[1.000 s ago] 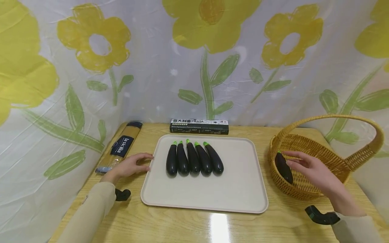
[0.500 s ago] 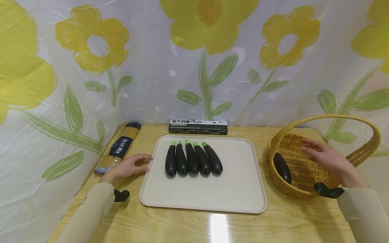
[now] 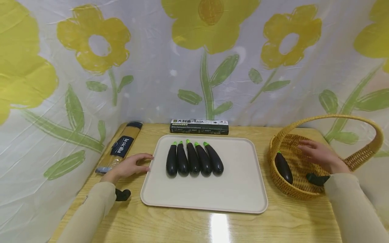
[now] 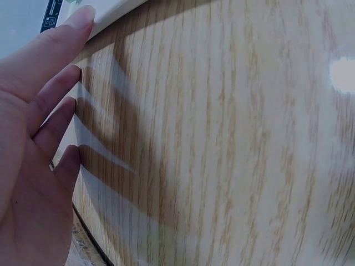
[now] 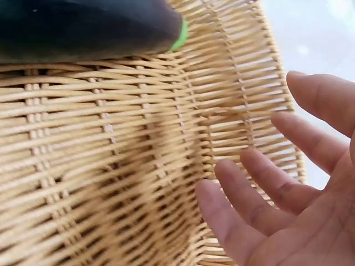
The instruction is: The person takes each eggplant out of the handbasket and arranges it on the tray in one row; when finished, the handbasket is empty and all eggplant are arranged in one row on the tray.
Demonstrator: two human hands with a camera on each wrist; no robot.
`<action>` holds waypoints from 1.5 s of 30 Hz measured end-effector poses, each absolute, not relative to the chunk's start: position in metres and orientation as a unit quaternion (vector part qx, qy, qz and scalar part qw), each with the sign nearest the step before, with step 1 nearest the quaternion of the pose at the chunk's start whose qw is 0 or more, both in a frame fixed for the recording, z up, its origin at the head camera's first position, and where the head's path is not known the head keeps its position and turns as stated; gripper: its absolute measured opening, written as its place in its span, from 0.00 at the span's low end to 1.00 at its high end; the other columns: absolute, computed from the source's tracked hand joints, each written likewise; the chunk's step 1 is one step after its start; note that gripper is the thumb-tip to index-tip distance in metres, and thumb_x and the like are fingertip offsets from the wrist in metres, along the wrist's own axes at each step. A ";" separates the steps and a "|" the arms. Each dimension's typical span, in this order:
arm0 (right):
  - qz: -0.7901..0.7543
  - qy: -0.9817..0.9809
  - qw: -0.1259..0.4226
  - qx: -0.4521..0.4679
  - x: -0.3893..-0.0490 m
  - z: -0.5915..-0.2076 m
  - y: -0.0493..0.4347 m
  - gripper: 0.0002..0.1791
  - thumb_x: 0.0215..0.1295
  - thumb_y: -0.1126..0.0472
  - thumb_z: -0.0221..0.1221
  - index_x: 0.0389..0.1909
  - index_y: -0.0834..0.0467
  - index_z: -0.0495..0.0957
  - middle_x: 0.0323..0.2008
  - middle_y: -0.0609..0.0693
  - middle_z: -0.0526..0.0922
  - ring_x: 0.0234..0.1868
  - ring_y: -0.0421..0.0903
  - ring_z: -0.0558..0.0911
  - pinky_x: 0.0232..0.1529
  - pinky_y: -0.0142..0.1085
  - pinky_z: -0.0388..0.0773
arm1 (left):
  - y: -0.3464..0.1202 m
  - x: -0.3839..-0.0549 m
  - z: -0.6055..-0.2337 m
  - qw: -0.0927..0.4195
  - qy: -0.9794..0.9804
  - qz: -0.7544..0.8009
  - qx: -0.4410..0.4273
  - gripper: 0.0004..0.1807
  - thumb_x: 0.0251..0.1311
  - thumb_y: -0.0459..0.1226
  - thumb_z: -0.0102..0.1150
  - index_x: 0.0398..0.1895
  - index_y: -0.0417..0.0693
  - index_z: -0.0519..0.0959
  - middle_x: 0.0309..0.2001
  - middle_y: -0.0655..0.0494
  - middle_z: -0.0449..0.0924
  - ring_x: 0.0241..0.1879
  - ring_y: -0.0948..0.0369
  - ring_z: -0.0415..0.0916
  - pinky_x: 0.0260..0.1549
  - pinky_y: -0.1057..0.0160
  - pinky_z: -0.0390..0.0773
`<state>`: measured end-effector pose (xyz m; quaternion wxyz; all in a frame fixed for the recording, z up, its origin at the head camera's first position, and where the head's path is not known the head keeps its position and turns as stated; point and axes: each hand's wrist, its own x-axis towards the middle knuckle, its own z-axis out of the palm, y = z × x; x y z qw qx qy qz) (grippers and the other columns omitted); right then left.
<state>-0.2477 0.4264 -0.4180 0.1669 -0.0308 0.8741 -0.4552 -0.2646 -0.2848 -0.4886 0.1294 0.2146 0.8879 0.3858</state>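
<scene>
My right hand [image 3: 319, 156] hangs over the wicker basket [image 3: 299, 194], fingers spread and holding nothing. One dark eggplant [image 3: 283, 168] with a green stem end lies along the basket's left inner side; the right wrist view shows that eggplant [image 5: 83, 27] apart from my fingers [image 5: 233, 219]. At the left edge of the white tray [image 3: 237, 189], my left hand [image 3: 131, 165] rests with relaxed fingers, thumb and fingertips right at the rim. Several eggplants [image 3: 194, 160] lie side by side on the tray, green ends pointing away from me.
A bag of spaghetti [image 3: 123, 145] lies left of the tray, beside my left hand. Behind the tray stands a black and white pasta box [image 3: 199, 127]. The basket's tall handle [image 3: 331, 117] arches above my right hand. A flowered cloth [image 3: 152, 74] hangs behind the table.
My right hand has moved right, away from the eggplant in the basket, and its fingers now hang over the basket's middle and back. The left hand has stayed at the tray's edge.
</scene>
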 end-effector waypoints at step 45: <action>-0.504 0.812 0.282 -0.082 -0.249 -0.431 0.402 0.34 0.68 0.65 0.59 0.68 0.74 0.57 0.64 0.77 0.57 0.48 0.52 0.81 0.46 0.45 0.83 | -0.283 -0.264 -0.486 0.134 0.892 0.380 0.205 0.26 0.61 0.39 0.66 0.62 0.42 0.74 0.67 0.38 0.67 0.69 0.39 0.57 0.67 0.38 0.56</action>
